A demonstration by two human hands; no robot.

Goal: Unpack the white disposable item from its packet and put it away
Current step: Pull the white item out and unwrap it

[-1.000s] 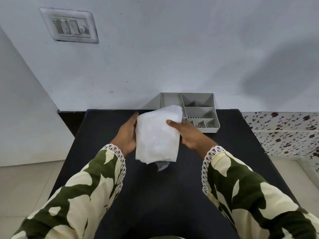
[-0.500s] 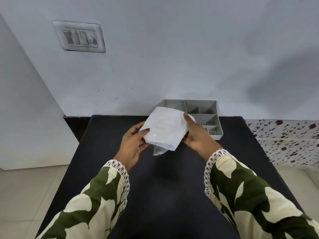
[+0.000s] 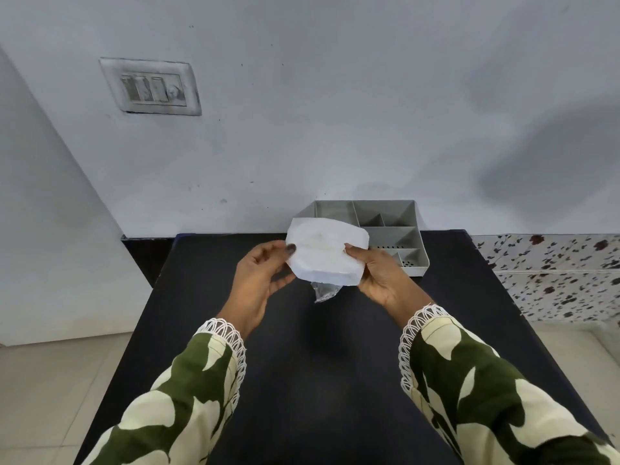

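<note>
A white packet [image 3: 327,251] with a soft white item inside is held in the air above the black table [image 3: 302,364]. My left hand [image 3: 260,278] pinches its left edge with thumb and fingers. My right hand [image 3: 377,275] grips its right edge. A crumpled bit of clear plastic [image 3: 325,290] hangs from the packet's lower edge. Behind the packet, against the wall, stands a grey divided organiser tray [image 3: 411,260]; its left part is hidden by the packet.
A switch plate [image 3: 151,86] is on the wall at upper left. The table's left edge drops to a tiled floor [image 3: 50,380]. A speckled tiled ledge [image 3: 553,270] runs along the right side.
The packet has turned from upright to lying flatter and wider between my hands, and has risen toward the organiser. My left hand has shifted from behind it to pinching its left edge.
</note>
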